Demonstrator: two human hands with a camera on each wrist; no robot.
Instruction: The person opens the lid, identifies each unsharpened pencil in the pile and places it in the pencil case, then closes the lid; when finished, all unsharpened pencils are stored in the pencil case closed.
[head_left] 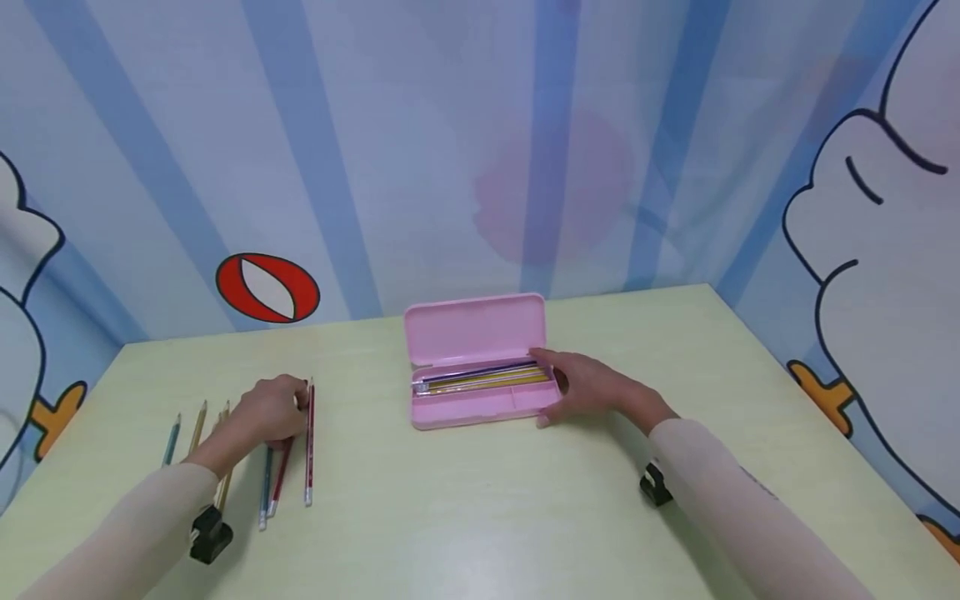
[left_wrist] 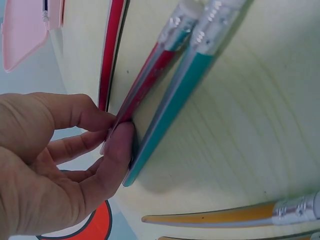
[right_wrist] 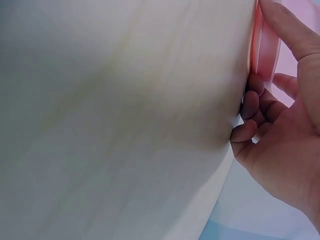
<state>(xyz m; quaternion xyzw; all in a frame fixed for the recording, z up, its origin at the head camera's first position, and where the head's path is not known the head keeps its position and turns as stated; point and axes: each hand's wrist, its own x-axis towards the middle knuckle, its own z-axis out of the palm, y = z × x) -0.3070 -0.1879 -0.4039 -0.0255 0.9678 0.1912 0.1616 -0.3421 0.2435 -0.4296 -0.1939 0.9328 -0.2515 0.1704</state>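
Note:
My left hand is at the left of the table and pinches a red pencil between thumb and fingers, near its far end. Right beside it lies a teal pencil, eraser toward me. Another red pencil lies just to the right of that hand. A pink pencil case stands with its lid up at mid-table, several pencils lying in its back compartment. My right hand holds the case's right end, thumb at the front corner and fingers toward the back; some fingertips are hidden in the head view.
Several more pencils lie left of and under my left forearm, among them a teal one and a yellow one. Behind the table hangs a blue striped backdrop with cartoon figures.

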